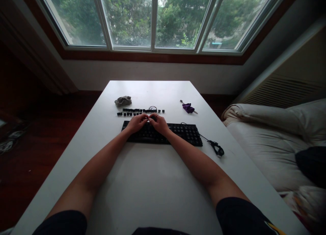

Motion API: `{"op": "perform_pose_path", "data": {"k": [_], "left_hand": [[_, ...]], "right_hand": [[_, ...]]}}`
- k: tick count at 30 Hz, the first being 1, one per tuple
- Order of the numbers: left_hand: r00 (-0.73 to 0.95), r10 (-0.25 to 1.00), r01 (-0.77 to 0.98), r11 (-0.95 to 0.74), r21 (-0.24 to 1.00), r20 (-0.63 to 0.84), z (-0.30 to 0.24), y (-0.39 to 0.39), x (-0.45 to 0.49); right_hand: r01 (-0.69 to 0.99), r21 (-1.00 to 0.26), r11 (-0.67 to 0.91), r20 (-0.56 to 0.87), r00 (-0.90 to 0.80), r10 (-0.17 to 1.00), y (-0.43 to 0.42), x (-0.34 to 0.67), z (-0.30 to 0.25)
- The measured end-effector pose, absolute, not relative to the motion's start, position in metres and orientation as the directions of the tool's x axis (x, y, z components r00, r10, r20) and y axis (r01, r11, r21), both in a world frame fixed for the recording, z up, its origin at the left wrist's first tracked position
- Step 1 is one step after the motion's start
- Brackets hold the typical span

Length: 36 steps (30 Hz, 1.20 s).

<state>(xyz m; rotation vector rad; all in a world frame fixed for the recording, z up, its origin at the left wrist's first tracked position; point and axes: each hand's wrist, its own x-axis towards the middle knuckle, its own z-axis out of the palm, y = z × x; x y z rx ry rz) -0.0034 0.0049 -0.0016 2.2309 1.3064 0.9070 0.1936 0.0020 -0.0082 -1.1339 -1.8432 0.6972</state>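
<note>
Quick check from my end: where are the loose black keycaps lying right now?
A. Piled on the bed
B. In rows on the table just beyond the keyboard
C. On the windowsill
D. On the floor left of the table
B: the loose keycaps lie in rows on the white table, just past the far edge of the keyboard, beyond both hands.

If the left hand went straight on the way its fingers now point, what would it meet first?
The left hand points forward and slightly right, so it would most likely first meet the right hand, whose fingertips nearly touch it. Beyond lie the loose keycaps, though depth is hard to judge.
</note>
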Motion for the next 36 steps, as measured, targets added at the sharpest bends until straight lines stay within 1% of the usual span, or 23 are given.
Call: {"op": "perform_pose_path", "data": {"k": [10, 18, 36], "left_hand": [[0.353, 0.878, 0.624, -0.478, 0.618, 0.323, 0.0010, 0.0034, -0.0023], [0.363, 0.877, 0.620, -0.480, 0.621, 0.315, 0.0010, 0.0036, -0.0018], [0.368, 0.876, 0.634, -0.481, 0.605, 0.311, 0.0023, 0.0030, -0.0016]], "right_hand": [[0.430, -0.799, 0.421, 0.348, -0.241, 0.906, 0.0001, 0.1935, -0.0048], [0.460, -0.780, 0.423, 0.350, -0.240, 0.906, 0.0016, 0.1935, -0.0073], [0.442, -0.797, 0.411, 0.337, -0.239, 0.911, -0.0013, 0.1938, -0.0037]]}}
